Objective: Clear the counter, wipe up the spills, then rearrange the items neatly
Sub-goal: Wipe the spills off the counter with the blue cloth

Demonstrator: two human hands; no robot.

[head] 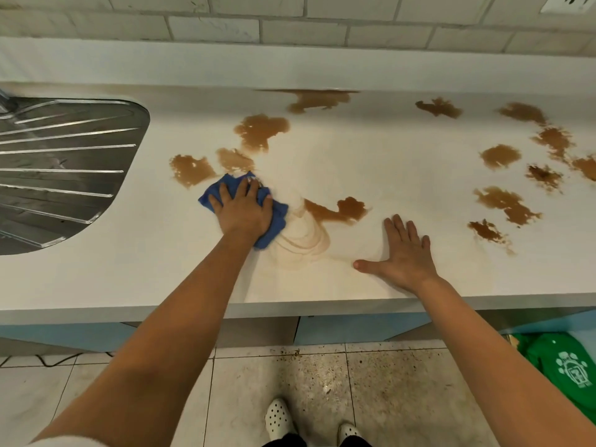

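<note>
Left hand (244,210) presses flat on blue cloth (273,221), hiding its middle; right hand (403,253) flat on surface (129,279), grip empty.

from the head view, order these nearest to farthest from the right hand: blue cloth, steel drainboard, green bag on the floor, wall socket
Measured from the right hand, flat on the counter:
1. Blue cloth, to its left under the left hand.
2. Green bag, lower right on the floor.
3. Wall socket, upper right on the tiles.
4. Steel drainboard, far left.
</note>
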